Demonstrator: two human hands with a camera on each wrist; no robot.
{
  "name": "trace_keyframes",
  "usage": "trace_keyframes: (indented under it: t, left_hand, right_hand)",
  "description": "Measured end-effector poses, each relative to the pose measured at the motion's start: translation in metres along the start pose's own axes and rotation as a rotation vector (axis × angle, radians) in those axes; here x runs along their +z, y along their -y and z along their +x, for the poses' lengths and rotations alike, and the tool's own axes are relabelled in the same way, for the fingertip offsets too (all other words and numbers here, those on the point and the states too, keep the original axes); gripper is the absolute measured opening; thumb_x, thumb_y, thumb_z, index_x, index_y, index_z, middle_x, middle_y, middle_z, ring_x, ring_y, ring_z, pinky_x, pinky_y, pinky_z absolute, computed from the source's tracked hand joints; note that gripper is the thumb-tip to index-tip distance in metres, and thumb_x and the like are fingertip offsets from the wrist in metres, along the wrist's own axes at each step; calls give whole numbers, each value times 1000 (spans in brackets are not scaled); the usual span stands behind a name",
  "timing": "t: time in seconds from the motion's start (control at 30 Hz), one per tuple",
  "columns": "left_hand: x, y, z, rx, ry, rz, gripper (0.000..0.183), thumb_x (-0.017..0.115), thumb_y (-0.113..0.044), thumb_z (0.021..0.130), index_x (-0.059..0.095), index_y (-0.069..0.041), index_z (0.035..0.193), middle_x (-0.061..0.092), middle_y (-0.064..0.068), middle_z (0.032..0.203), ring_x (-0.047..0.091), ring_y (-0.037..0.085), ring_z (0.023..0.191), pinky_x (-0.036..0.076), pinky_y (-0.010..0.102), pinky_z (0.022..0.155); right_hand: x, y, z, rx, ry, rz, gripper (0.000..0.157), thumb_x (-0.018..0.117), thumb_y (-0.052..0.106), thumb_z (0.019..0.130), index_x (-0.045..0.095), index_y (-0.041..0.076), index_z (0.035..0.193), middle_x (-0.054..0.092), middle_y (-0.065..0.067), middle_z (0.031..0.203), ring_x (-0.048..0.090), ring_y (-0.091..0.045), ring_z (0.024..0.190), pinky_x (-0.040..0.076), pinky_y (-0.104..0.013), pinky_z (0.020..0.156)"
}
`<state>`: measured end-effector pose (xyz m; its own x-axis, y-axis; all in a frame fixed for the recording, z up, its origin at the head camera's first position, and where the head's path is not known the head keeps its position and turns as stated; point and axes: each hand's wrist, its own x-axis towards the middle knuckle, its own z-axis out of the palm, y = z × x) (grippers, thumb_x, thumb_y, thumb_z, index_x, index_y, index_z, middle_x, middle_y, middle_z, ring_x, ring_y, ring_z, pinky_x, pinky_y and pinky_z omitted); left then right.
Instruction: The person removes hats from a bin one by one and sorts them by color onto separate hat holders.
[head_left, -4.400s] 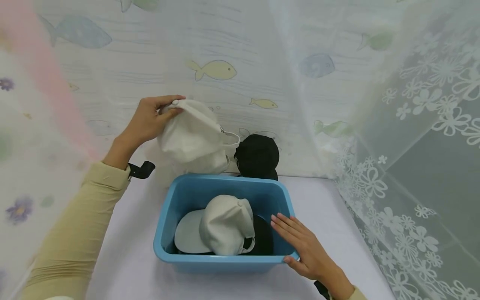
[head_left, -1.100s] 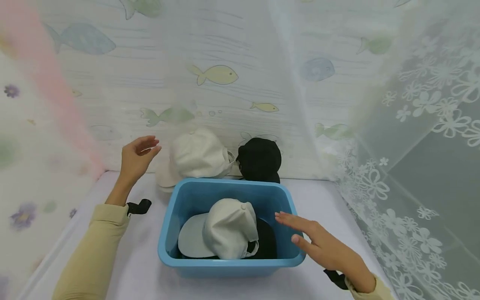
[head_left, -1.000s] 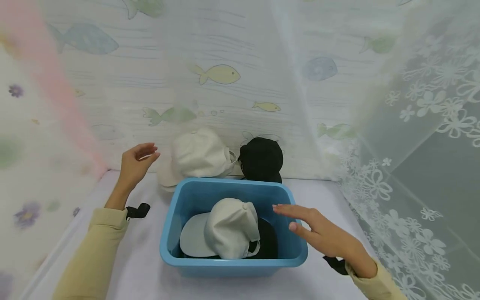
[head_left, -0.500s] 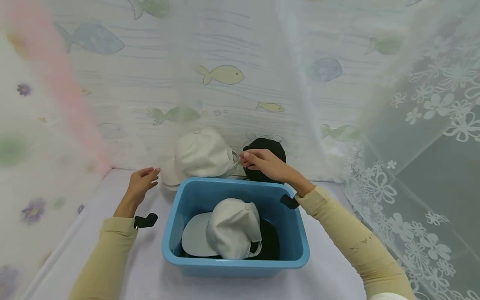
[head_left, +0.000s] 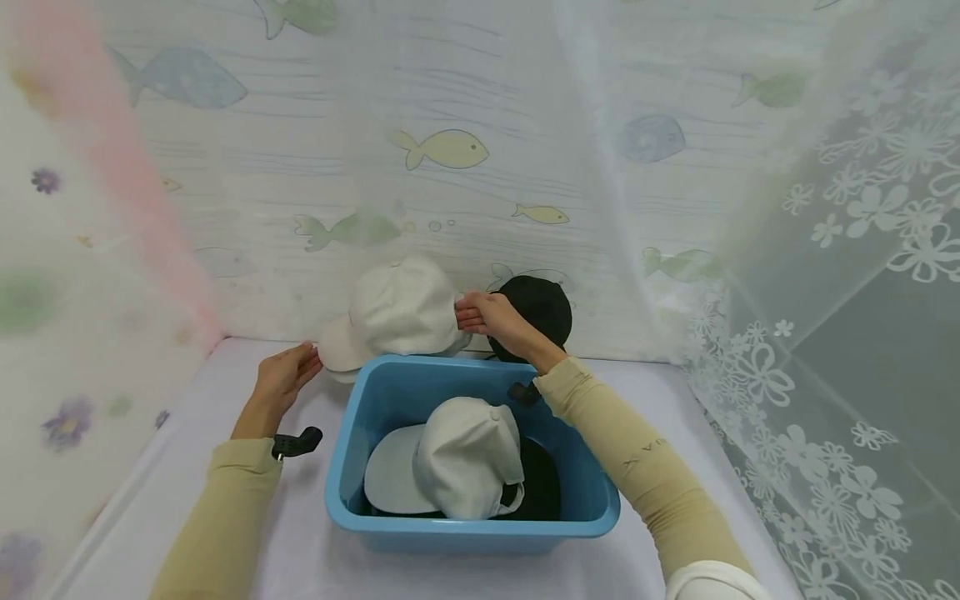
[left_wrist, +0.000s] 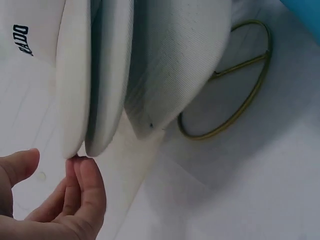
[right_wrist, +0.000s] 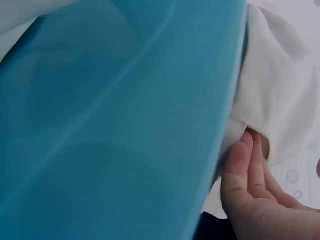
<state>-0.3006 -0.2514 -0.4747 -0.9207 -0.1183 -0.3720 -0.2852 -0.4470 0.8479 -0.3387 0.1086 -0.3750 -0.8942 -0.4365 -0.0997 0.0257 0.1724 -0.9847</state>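
Note:
A stack of white baseball caps [head_left: 408,304] stands behind the blue tub, brims to the left. My left hand [head_left: 283,379] is at the brims [left_wrist: 107,75]; its fingertips touch a brim's lower tip, with the thumb apart. My right hand [head_left: 498,321] is at the rear of the stack, fingers by the back opening of a white cap [right_wrist: 285,85] and thumb held away. Inside the blue tub [head_left: 472,527] a light grey cap [head_left: 465,458] lies on a black cap [head_left: 542,479]. Part of that black cap is hidden.
Another black cap [head_left: 534,308] stands behind the tub, partly covered by my right hand. A brass-coloured wire ring [left_wrist: 240,112] shows beneath the brims. Close behind the caps hangs a fish-print curtain [head_left: 450,100]; a lace curtain [head_left: 825,417] is on the right.
Earlier my left hand held a white cap up by its crown; that cap now sits on the stack. My left hand has come down to the brims. My right hand has crossed from the tub's right side.

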Motion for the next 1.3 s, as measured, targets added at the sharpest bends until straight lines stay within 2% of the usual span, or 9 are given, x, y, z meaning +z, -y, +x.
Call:
trace_keyframes:
  t: [0.17,0.27,0.33,0.47,0.63,0.67,0.8,0.93,1.3]
  left_hand:
    - [4,-5,2,47,19,-13,72,64,-23,101,28,3,157,66,-6,98,67,2,87,58,17,79]
    - [8,-5,6,92,71,64,83,68,-26,99,21,3,160,58,-2,115,64,-1,91,57,15,81]
    - [11,-3,8,139,99,155,84,70,-24,98,20,4,159,55,1,123,64,-2,92,56,14,82]
    - [14,0,9,227,96,280,81,74,-17,95,27,7,157,62,-5,112,66,-3,88,57,15,80]
    - [15,0,6,317,69,349,76,75,-17,94,35,10,153,65,-19,91,68,-4,82,58,16,73]
    - [15,-1,5,335,64,373,74,74,-17,95,36,10,152,66,-18,92,68,-4,82,59,16,72]
    - [15,-3,2,394,56,471,71,73,-19,96,39,9,151,70,11,120,67,-7,82,59,17,72]
    - [17,-6,-2,405,69,532,69,70,-21,98,38,10,151,51,35,142,66,-8,81,59,16,72]
    - [15,1,16,312,54,557,72,67,-26,100,34,9,153,49,36,144,63,-9,76,58,15,70]
  right_hand:
    - [1,2,10,76,-6,70,32,48,24,109,61,-2,124,62,-3,94,60,-13,85,51,-31,94]
    - [1,3,17,121,-41,69,24,57,26,105,62,2,103,58,-1,84,57,-14,78,49,-36,94]
    - [0,5,20,138,-72,60,23,60,27,104,62,3,103,57,-3,85,55,-15,78,47,-39,97]
    - [1,5,25,155,-125,81,47,64,31,102,55,-2,134,59,-10,115,56,-15,92,46,-36,101]
    - [4,4,28,121,-143,198,75,65,31,101,29,-1,158,31,-15,162,49,-16,124,42,-29,107]
    - [4,4,28,110,-135,227,76,65,29,101,26,-1,159,26,-14,165,47,-18,126,41,-29,106]
    - [3,1,29,104,-96,207,65,66,25,101,39,-6,151,45,-12,149,52,-18,119,44,-31,104]
    - [2,-3,31,124,-41,130,49,66,23,101,52,-8,136,52,-15,140,57,-21,115,46,-40,107]
    - [6,-7,41,197,-33,74,68,67,25,100,35,-8,151,38,-19,154,45,-32,139,39,-47,117]
